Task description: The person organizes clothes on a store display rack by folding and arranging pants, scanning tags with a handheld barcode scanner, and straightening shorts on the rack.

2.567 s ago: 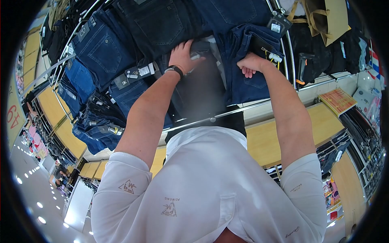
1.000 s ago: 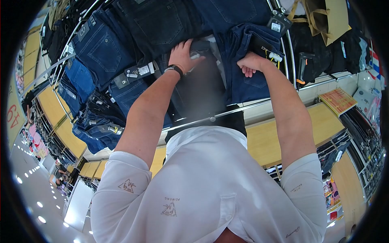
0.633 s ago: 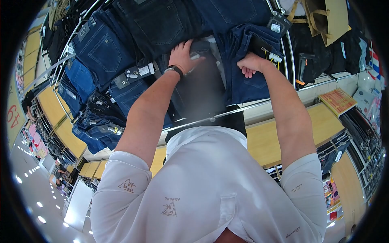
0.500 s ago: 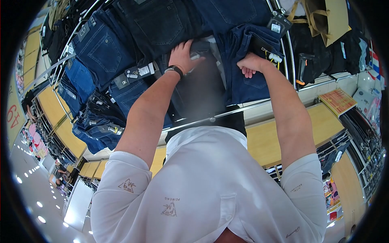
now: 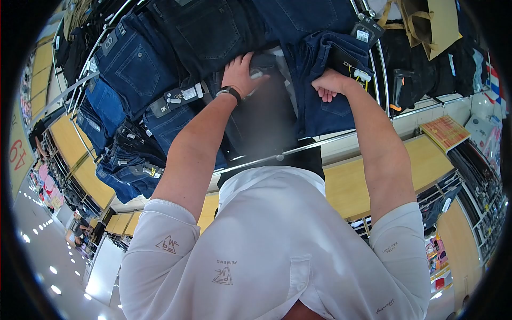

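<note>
Broadly, a chrome-railed display rack point(image 5: 320, 144) of folded jeans spans the upper view, both forearms reaching over its front rail. Charcoal jeans point(image 5: 261, 114) lie in the middle, navy jeans point(image 5: 322, 121) just to their right. The left hand point(image 5: 242, 77) lies palm down near the charcoal pair's upper end, released, thumb spread toward the right. The right hand point(image 5: 332, 85) is curled fistlike against the navy pair; whether it grips denim, I cannot tell. A dark wristband point(image 5: 229, 90) circles the left wrist.

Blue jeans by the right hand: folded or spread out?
Folded: the blue jeans form a compact bundle, with doubled layers of denim showing just above the right hand.
</note>
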Demonstrator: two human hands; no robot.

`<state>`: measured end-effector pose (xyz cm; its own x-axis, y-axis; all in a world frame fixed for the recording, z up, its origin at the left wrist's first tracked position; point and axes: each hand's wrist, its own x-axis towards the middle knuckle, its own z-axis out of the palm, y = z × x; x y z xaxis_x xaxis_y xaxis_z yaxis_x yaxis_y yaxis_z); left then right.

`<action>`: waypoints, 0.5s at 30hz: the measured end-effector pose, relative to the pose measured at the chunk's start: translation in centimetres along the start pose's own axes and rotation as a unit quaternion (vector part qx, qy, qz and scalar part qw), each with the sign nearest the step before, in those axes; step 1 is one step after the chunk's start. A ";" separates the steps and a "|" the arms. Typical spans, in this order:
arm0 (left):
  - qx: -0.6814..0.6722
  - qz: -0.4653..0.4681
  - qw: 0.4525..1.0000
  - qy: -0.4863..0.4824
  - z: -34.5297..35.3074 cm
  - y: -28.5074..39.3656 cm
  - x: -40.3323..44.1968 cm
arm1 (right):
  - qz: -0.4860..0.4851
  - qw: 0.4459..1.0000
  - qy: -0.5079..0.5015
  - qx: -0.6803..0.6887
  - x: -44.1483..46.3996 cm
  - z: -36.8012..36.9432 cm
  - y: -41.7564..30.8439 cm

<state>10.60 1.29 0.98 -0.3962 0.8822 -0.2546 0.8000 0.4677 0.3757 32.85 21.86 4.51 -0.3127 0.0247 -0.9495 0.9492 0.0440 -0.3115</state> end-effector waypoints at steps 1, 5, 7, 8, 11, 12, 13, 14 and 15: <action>0.000 0.000 1.000 0.000 0.1 -0.1 0.0 | 0.001 1.000 -0.001 -0.003 0.0 0.0 0.0; -0.002 0.005 1.000 -0.002 -0.1 0.0 0.0 | 0.002 1.000 0.000 -0.008 0.0 0.0 0.0; 0.000 -0.005 1.000 -0.009 -0.1 0.1 0.1 | 0.000 1.000 0.001 -0.008 0.0 -0.1 0.0; 0.001 -0.002 1.000 -0.006 0.0 0.0 0.1 | -0.001 1.000 0.003 -0.007 0.0 0.0 0.0; 0.001 0.000 1.000 -0.005 0.0 -0.1 0.0 | -0.002 1.000 0.002 -0.004 -0.1 0.0 0.0; 0.000 -0.001 1.000 -0.006 0.0 -0.1 0.0 | -0.002 1.000 0.002 -0.005 -0.1 0.0 -0.1; 0.000 -0.002 1.000 -0.006 -0.1 0.0 0.0 | -0.001 1.000 0.002 -0.003 0.0 0.0 0.0; -0.006 -0.005 1.000 -0.012 -0.2 0.0 0.0 | 0.001 1.000 0.001 -0.002 0.0 0.0 0.0; -0.011 -0.008 1.000 -0.018 -0.2 0.0 0.0 | 0.001 1.000 0.001 -0.002 0.1 0.0 0.0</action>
<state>10.51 1.28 1.14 -0.3927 0.8720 -0.2922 0.7828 0.4837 0.3915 32.85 21.88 4.42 -0.3105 0.0265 -0.9502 0.9498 0.0484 -0.3090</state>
